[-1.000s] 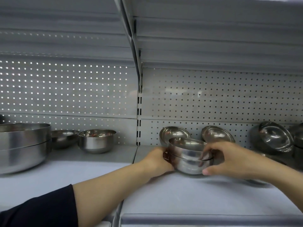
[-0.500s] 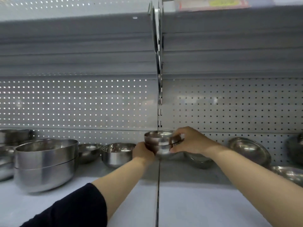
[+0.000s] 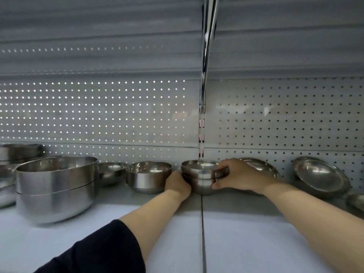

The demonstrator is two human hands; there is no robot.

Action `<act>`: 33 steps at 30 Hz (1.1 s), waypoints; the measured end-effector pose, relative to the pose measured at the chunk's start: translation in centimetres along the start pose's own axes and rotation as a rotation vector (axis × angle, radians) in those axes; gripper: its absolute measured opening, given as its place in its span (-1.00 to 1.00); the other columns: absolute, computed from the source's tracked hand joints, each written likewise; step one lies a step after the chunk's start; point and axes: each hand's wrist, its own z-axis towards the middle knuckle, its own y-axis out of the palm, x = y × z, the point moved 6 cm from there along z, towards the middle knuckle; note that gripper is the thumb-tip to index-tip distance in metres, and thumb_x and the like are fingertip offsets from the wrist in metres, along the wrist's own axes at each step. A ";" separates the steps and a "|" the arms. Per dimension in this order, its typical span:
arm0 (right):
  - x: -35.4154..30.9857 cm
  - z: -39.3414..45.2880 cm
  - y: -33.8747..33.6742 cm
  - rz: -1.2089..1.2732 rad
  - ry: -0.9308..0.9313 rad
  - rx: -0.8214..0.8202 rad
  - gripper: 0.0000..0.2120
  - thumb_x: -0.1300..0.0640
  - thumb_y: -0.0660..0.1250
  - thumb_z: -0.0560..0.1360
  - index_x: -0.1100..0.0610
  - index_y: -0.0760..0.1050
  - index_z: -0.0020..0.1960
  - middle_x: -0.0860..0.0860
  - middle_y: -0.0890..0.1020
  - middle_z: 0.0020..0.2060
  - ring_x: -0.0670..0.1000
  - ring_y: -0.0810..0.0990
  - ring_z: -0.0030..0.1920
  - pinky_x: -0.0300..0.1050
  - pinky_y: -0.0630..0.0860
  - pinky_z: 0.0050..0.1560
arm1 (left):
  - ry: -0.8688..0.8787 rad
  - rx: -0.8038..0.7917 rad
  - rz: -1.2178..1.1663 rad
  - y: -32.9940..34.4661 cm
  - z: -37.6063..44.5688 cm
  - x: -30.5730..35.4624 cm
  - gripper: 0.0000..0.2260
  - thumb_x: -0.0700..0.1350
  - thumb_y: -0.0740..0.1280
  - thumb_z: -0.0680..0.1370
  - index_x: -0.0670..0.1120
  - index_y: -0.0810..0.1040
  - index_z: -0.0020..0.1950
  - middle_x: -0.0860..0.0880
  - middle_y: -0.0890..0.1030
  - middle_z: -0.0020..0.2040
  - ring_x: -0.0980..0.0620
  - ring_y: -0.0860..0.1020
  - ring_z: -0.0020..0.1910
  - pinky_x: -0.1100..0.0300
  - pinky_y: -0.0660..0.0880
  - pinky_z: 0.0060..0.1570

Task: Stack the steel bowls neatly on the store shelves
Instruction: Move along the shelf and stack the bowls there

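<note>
I hold the stack (image 3: 201, 177) — two small nested bowls — on the shelf (image 3: 246, 233), right over its seam (image 3: 201, 223). My left hand (image 3: 177, 184) cups the stack's left side, fingers hidden behind it; my right hand (image 3: 236, 175) curls round the upper rim, thumb low on the wall. Just left of the stack sits a single bowl (image 3: 148, 177); right of it, plates (image 3: 321, 174) lean on the back panel. Steel is slick — if I push unevenly, the top bowl could tilt, or the stack could knock its neighbour.
</note>
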 end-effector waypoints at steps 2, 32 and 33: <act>-0.3 0.0 0.0 -0.001 -0.026 0.005 -0.74 -0.11 0.52 0.27 -0.01 0.60 -0.14 -0.09 0.64 -0.19 -0.12 0.57 -0.14 -0.25 0.41 -0.20 | -0.010 0.000 -0.014 -0.2 -0.2 0.0 -0.72 -0.31 0.09 0.55 -0.28 0.51 0.17 -0.21 0.57 0.19 -0.12 0.51 0.22 0.23 0.39 0.17; -1.0 -0.8 -2.1 -0.078 0.043 0.013 -0.60 -0.27 0.40 0.33 -0.06 0.46 0.03 -0.16 0.46 -0.04 -0.06 0.47 0.03 -0.20 0.34 -0.16 | 0.130 0.023 0.675 -4.6 -4.8 4.9 -0.73 -0.25 0.25 0.52 -0.16 0.50 0.21 -0.12 0.56 0.20 -0.14 0.52 0.22 0.10 0.49 0.03; -1.1 -1.0 -3.4 -0.073 0.049 0.026 -0.58 -0.25 0.41 0.33 -0.08 0.44 0.09 -0.16 0.42 0.01 -0.06 0.44 0.07 -0.19 0.34 -0.11 | 0.163 0.028 0.677 -4.8 -5.2 6.0 -0.73 -0.25 0.25 0.51 -0.16 0.50 0.20 -0.13 0.57 0.17 -0.16 0.52 0.20 0.09 0.49 0.00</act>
